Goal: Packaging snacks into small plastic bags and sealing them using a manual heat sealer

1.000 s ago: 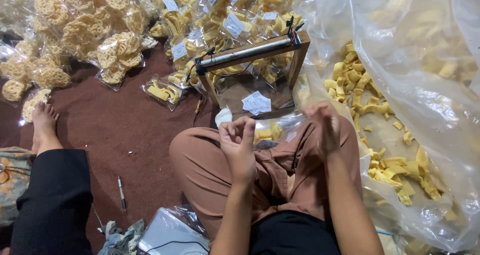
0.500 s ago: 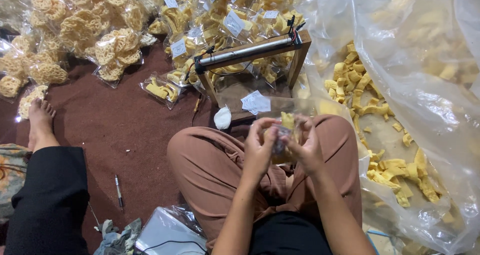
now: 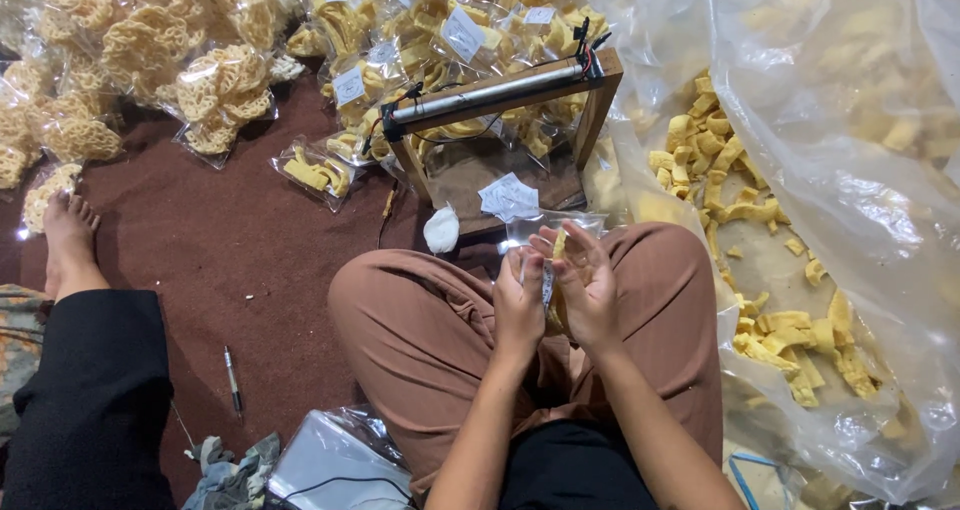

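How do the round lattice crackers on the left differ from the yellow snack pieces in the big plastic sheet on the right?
The lattice crackers are pale, round and full of holes; the yellow snack pieces are deeper yellow, solid and chunky. The lattice crackers are packed in small clear bags, while the yellow snack pieces lie loose on the plastic sheet. Both lie at floor level.

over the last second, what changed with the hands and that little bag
The left hand and right hand, apart and empty a second ago, came together over the lap and took hold of a small clear bag with yellow chips inside, then pressed close around it. The view also shifted slightly. The wooden sealer frame, pen and other person's foot stayed put.
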